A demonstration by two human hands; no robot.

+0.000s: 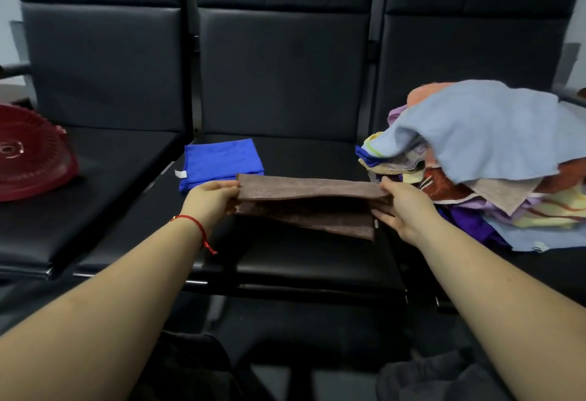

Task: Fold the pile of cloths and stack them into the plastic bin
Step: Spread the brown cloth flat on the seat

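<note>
A brown cloth, folded over into a long strip, hangs just above the middle black seat. My left hand pinches its left end and my right hand pinches its right end. Behind the left hand a blue cloth lies folded flat on the same seat. On the right seat sits a loose pile of cloths with a light blue one on top. A dark red plastic bin rests on the left seat, tipped so its ribbed side faces me.
Three black padded chairs stand side by side with tall backrests behind. The seats' metal front edge runs below my forearms. Dark fabric lies on the floor at the bottom right.
</note>
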